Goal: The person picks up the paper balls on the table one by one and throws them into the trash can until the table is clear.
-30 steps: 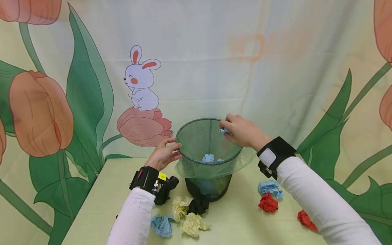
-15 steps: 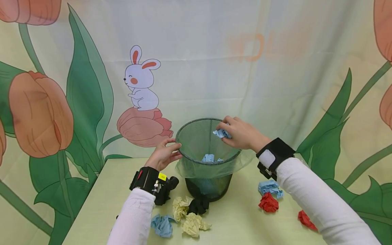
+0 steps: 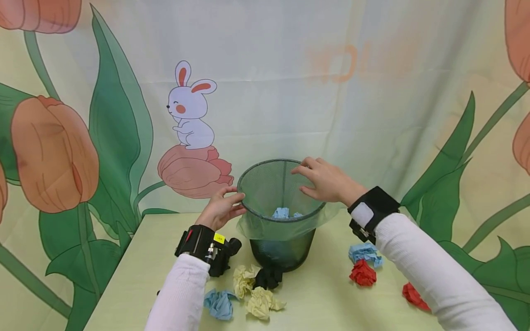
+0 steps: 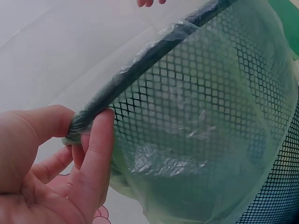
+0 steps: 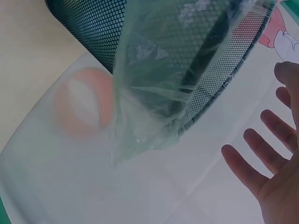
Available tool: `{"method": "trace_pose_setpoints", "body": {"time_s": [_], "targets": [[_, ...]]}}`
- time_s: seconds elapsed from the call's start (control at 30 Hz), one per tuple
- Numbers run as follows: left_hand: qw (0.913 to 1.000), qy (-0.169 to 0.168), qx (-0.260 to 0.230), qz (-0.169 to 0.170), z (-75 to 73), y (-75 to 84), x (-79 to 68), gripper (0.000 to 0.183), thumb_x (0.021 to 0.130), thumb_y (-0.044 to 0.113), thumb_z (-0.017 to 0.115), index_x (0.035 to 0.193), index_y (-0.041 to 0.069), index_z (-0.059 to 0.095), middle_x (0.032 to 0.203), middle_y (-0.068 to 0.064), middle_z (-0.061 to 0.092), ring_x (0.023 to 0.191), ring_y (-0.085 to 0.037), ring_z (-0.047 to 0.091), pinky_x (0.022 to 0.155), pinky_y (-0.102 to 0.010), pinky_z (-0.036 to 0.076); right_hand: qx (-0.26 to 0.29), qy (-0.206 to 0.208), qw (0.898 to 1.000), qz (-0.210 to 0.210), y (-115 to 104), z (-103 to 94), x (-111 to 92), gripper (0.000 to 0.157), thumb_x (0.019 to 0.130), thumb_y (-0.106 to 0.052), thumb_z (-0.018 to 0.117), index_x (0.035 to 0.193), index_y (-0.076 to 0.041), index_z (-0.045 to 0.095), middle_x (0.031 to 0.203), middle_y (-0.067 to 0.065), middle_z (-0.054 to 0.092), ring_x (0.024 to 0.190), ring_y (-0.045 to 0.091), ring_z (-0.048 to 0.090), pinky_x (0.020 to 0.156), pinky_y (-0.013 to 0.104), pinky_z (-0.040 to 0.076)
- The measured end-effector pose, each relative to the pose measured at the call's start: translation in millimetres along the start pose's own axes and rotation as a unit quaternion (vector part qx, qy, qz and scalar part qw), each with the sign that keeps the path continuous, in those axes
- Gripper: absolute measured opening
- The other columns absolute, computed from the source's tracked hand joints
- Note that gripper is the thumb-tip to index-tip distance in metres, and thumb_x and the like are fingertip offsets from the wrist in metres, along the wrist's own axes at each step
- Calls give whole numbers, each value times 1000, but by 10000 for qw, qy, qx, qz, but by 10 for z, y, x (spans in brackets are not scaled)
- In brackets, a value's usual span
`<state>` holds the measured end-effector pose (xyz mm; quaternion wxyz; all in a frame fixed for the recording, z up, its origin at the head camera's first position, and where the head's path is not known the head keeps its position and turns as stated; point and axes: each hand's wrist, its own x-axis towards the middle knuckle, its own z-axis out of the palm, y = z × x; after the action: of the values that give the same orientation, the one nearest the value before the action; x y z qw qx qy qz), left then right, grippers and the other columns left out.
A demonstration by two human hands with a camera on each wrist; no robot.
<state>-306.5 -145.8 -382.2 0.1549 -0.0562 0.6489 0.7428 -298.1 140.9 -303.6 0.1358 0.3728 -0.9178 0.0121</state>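
Note:
A black mesh wastebasket point(image 3: 281, 255) lined with a thin green plastic bag point(image 3: 265, 230) stands upright on the table. My left hand point(image 3: 221, 209) pinches its rim, bag included, at the left side; in the left wrist view the thumb and fingers point(image 4: 100, 144) close round the lined rim. Over the basket's right side hovers my right hand point(image 3: 329, 181), empty, its fingers spread apart. The right wrist view shows those fingers point(image 5: 268, 156) loosely extended beside the rim. Inside the basket lie pieces of crumpled blue paper point(image 3: 281, 213).
Before the basket lie crumpled yellow point(image 3: 261, 303), black point(image 3: 269, 277) and blue paper balls point(image 3: 219, 305). To the right are another blue ball point(image 3: 365, 254), a red ball point(image 3: 363, 273) and a second red ball point(image 3: 414, 296) partly behind the right sleeve. A printed curtain point(image 3: 269, 92) hangs behind.
My right hand held a crumpled blue paper ball above the basket, moved it slightly inward, then let it go; its fingers are now spread. The left hand stays on the rim.

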Motion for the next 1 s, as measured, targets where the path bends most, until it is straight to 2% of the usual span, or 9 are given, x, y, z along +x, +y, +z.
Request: {"method": "trace_pose_setpoints", "body": {"time_s": [0.37, 0.63, 1.0], "targets": [[10000, -9, 16, 1, 1, -5, 12, 53, 94, 13, 52, 140, 10, 26, 133, -22, 37, 74, -15, 54, 69, -21, 54, -142, 160, 9995, 228, 134, 61, -101, 36, 89, -23, 60, 123, -12, 56, 111, 12, 52, 96, 29, 52, 70, 37, 48], [10000, 8, 53, 26, 15, -7, 3, 53, 94, 13, 52, 140, 9, 27, 135, -22, 36, 77, -16, 54, 71, -22, 54, -146, 337, 9980, 515, 297, 111, -222, 23, 89, -17, 60, 110, -10, 59, 105, 11, 53, 90, 29, 52, 62, 36, 47], [10000, 56, 68, 32, 14, -14, 15, 51, 94, 12, 52, 139, 9, 29, 128, -22, 40, 76, -15, 54, 70, -22, 54, -358, 418, 9956, 762, 496, 257, -508, 11, 88, -14, 59, 98, -9, 59, 96, 12, 55, 81, 29, 53, 63, 38, 46]]}}
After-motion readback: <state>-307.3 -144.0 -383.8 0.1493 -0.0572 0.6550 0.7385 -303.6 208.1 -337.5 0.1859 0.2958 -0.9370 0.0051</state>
